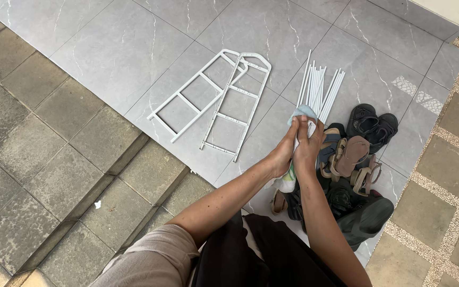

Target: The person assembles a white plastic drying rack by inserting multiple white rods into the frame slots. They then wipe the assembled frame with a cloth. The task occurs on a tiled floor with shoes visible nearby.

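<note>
1. A light blue cloth (304,112) is pinched between both hands above the grey tiled floor (123,48); bare tile lies open to the left.
2. The left hand (283,153) and right hand (308,144) are pressed together around it, each grip closed on the fabric.
3. Thin white rods (322,87) are fanned just behind; two white ladder-shaped frames (213,98) lie left.
4. Dark sandals (370,127) are heaped right.

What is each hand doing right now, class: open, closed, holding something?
Left hand: closed on the light blue cloth.
Right hand: closed on the same cloth, wrapped around a white rod.
</note>
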